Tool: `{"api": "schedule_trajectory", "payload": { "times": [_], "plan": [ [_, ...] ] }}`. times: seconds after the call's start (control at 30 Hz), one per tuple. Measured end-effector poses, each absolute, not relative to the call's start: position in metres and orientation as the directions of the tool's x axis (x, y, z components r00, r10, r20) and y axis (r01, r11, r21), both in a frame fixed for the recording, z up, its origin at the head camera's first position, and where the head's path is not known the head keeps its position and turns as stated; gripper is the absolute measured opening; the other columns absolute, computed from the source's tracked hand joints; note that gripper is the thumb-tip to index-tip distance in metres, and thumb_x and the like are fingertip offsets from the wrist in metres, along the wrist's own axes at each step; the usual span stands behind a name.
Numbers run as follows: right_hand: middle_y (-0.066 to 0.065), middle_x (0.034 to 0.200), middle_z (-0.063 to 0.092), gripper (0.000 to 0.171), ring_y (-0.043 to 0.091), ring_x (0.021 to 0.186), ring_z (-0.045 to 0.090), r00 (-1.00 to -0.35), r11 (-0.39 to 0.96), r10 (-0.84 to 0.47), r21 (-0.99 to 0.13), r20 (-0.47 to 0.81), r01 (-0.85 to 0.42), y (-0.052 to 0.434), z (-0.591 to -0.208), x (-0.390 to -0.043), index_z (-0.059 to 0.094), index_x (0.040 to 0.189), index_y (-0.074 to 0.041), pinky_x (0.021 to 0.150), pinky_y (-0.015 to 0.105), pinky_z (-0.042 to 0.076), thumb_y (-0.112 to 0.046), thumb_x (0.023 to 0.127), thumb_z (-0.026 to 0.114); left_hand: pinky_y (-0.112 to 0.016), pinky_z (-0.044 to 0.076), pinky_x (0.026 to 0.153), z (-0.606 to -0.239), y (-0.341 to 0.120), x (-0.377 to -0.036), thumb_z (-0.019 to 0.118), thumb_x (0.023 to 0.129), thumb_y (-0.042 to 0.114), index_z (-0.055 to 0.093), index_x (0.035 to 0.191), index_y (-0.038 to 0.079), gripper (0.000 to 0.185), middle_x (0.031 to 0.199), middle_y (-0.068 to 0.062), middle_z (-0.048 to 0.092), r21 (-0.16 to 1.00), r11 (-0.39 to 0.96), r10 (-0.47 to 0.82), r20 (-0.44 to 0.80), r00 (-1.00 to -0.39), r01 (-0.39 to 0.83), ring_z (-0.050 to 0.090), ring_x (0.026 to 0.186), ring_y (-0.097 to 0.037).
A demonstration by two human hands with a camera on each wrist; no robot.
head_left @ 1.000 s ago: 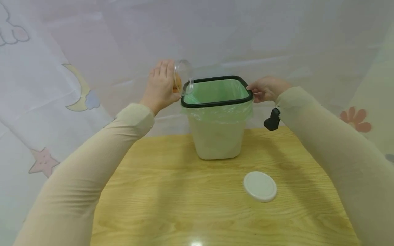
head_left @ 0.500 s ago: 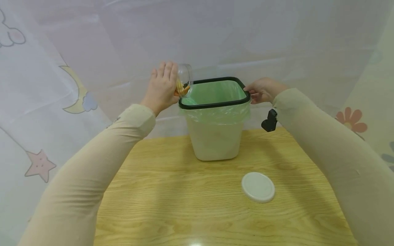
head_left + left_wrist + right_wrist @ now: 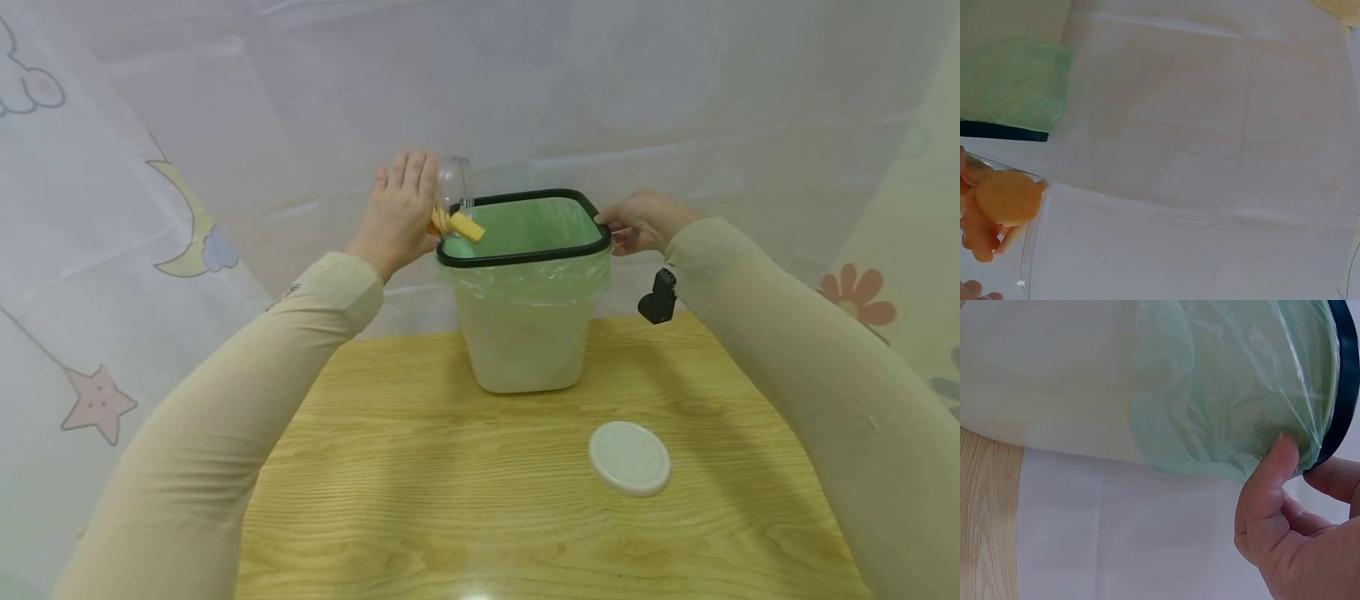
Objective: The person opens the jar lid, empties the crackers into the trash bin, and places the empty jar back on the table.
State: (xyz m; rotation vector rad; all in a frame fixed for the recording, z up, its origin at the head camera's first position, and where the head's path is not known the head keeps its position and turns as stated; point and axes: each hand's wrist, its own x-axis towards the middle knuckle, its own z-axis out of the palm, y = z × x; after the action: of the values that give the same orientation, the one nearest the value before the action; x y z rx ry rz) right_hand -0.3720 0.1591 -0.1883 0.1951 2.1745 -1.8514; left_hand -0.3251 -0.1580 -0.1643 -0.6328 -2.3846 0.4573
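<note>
Left hand (image 3: pixel 397 212) tips a clear glass jar (image 3: pixel 452 187) over a green-lined white bin (image 3: pixel 525 250).
Only the right wrist view shows the right hand (image 3: pixel 1291 531) pinching the bin's black rim (image 3: pixel 1341 394).

jar (image 3: pixel 453 185): clear glossy plastic or glass, cannot tell which | bin (image 3: pixel 523 340): matt whitish plastic, smooth | rim (image 3: pixel 525 252): black plastic, slight sheen | liner (image 3: pixel 1235 381): thin green plastic film, crinkled, glossy | lid (image 3: pixel 628 457): white plastic, smooth | counter (image 3: pixel 420 483): wood-grain, satin sheen | backdrop (image 3: pixel 187 167): thin printed cloth

Right hand (image 3: pixel 1291 531) gripping the bin's black rim (image 3: pixel 1342 394), thumb against the green liner (image 3: pixel 1229 381).
</note>
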Motion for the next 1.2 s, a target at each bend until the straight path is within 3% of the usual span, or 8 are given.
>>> {"api": "schedule_trajectory", "payload": {
  "times": [0.57,0.87,1.2],
  "plan": [
    [0.003,0.087,0.051,0.005,0.012,0.064,0.054,-0.954,0.186,-0.083,-0.945,-0.289,0.27,0.163,-0.188,-0.373,0.048,0.102,-0.008,0.059,0.027,0.052,-0.011,0.1,0.051,-0.059,0.026,0.11,-0.16,-0.156,-0.327,0.078,0.08,0.034,0.02,0.146,-0.012,0.1,0.149,-0.032,0.029,-0.498,0.807,0.557,0.461,-0.691,0.318,0.027,0.137,-0.047],
    [0.002,0.084,0.052,0.006,0.011,0.062,0.055,-0.957,0.22,-0.079,-0.942,-0.278,0.255,0.166,-0.188,-0.371,0.049,0.102,-0.008,0.058,0.026,0.052,-0.012,0.099,0.052,-0.059,0.028,0.109,-0.156,-0.153,-0.328,0.078,0.08,0.034,0.022,0.145,-0.012,0.098,0.149,-0.032,0.029,-0.511,0.788,0.592,0.474,-0.652,0.343,0.03,0.135,-0.048],
    [0.005,0.097,0.049,0.006,0.01,0.063,0.056,-0.956,0.228,-0.077,-0.938,-0.284,0.261,0.163,-0.187,-0.372,0.048,0.101,-0.009,0.06,0.025,0.052,-0.013,0.099,0.052,-0.057,0.02,0.112,-0.149,-0.152,-0.328,0.073,0.084,0.029,0.021,0.146,-0.012,0.091,0.15,-0.031,0.028,-0.567,0.755,0.616,0.438,-0.655,0.331,0.024,0.139,-0.048]
  ]
}}
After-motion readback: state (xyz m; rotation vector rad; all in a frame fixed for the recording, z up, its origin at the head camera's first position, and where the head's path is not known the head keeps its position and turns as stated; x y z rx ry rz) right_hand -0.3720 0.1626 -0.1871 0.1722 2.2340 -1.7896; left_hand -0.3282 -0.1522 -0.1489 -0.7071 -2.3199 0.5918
